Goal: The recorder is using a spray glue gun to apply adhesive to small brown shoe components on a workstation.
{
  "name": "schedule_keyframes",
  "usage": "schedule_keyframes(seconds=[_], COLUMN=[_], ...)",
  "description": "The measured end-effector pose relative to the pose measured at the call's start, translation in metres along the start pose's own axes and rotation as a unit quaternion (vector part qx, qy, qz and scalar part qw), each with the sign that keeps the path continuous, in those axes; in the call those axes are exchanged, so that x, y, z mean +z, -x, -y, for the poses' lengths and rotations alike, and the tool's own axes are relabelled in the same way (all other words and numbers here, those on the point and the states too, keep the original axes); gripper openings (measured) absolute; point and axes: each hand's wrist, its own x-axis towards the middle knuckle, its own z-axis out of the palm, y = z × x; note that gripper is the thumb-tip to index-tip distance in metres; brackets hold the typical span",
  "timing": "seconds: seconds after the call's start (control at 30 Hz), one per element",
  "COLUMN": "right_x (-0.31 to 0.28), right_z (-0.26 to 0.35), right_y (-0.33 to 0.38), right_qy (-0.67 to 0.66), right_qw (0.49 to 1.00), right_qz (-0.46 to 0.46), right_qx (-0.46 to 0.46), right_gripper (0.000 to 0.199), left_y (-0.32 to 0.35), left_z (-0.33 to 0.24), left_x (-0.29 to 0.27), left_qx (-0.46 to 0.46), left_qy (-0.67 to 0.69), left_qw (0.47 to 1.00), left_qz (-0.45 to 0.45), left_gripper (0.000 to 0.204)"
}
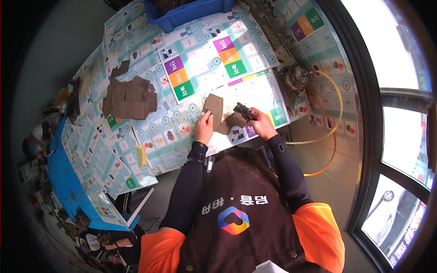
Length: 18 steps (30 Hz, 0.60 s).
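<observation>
Broadly: table (136, 150) covered edge to edge with printed game-board sheets (214, 59), pale teal with coloured squares. Blue bin (182, 16) at far edge; yellow hose (334, 98) looping off to the right. Stack of brown flat pieces (129, 98) laid out well to the left, apart from both hands.

Brown flat piece (214, 109) held just above the sheets, near the table's near edge. Judged thin, light, fairly stiff like cut leather or board (likely to bend if pinched at one corner only); best taken along an edge, thumb above and fingers beneath. Left hand (205, 128) closed on its lower edge in that fashion.

Right hand (260, 123) closed around a small dark lumpy object (243, 110), kind not determinable, touching a second brown piece (234, 122) beside the first. Judged light, irregular, not slippery.
</observation>
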Motion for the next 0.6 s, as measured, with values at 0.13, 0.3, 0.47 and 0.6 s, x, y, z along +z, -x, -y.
schedule_keyframes(seconds=[0.13, 0.3, 0.47, 0.6], right_x=[0.009, 0.016, 0.017, 0.014], right_z=[0.009, 0.019, 0.023, 0.024], right_y=[-0.018, -0.031, -0.029, -0.022], right_qy=[0.034, 0.062, 0.069, 0.076], right_qw=[0.998, 0.997, 0.997, 0.993], right_qz=[0.049, 0.05, 0.04, 0.088], right_qx=[-0.02, -0.002, 0.007, -0.007], right_gripper=[0.025, 0.025, 0.026, 0.027], left_y=[0.0, -0.001, -0.002, -0.003], left_z=[0.002, 0.009, 0.014, 0.016], left_x=[0.0, 0.0, 0.0, 0.001], left_qx=[-0.004, -0.055, -0.02, -0.057], left_qy=[-0.006, 0.097, 0.113, 0.138], left_qw=[1.0, 0.994, 0.993, 0.989], left_qz=[-0.016, 0.013, -0.013, 0.022], left_gripper=[0.028, 0.032, 0.032, 0.032])
